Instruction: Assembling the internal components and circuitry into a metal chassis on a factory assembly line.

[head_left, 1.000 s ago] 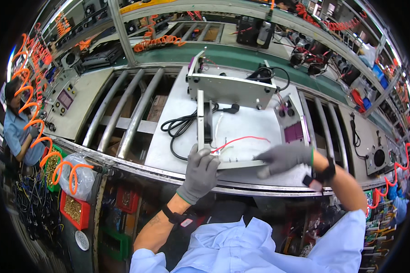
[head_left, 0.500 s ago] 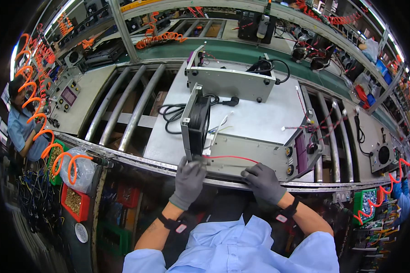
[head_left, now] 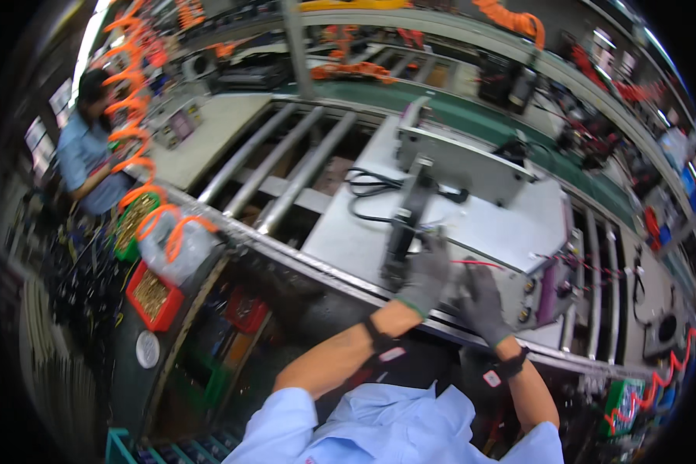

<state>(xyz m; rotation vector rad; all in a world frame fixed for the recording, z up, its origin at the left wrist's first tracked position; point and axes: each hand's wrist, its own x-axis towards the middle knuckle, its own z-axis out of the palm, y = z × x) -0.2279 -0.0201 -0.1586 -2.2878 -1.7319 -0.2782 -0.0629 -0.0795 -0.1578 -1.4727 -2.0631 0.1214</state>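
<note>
My gloved left hand is over the near side of a grey metal chassis, beside an upright panel with a black fan. Its fingers reach up close to pale wires; motion smears them. A red wire stretches rightward from beside those fingers. My gloved right hand is just below this wire, its fingertips close to it; whether they grip it is too blurred to tell. A purple end panel with red and dark leads stands to the right of the right hand.
Behind is a second grey chassis on the white board, near a coiled black cable. Metal rollers lie left. Red bin and green bin hold small brass parts. An orange coiled hose hangs before a co-worker.
The view has swung left, so the bench appears shifted right and tilted. My hands are closer together, and both have moved farther in over the chassis.
</note>
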